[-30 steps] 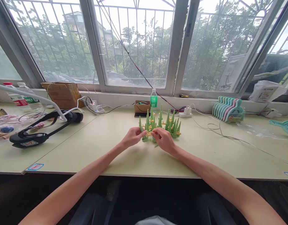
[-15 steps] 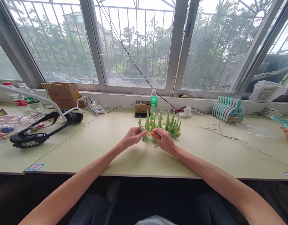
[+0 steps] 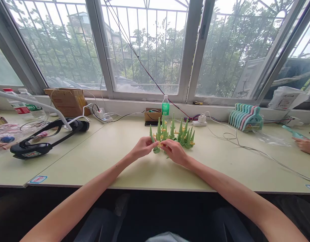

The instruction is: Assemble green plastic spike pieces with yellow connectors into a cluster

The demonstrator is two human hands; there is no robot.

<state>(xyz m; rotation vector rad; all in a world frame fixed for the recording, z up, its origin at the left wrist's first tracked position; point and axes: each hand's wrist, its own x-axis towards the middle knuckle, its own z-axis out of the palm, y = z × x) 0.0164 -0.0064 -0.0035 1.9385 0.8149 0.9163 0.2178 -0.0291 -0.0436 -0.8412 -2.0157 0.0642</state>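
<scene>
Moved since the earlier frame: right hand (image 3: pixel 175 150), slightly nearer the left; co-worker's hand (image 3: pixel 306 145), with teal hanger (image 3: pixel 295 132), further in over the table's (image 3: pixel 119 171) right side. Left hand (image 3: pixel 142 147): pinching a green cone (image 3: pixel 151 131). Right hand: fingertips pinched on a yellow piece (image 3: pixel 160 145). Green cone cluster (image 3: pixel 180 131): upright, behind the hands, nearer the table's back edge. Step, as judged: fitting or freeing the yellow piece. Next move calls for: steady left pinch, fine right fingertip control.

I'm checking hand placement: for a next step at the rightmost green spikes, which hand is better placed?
Likely the right hand: it is nearer those green spikes. The left hand lies farther left, with the right hand between it and them.
</scene>
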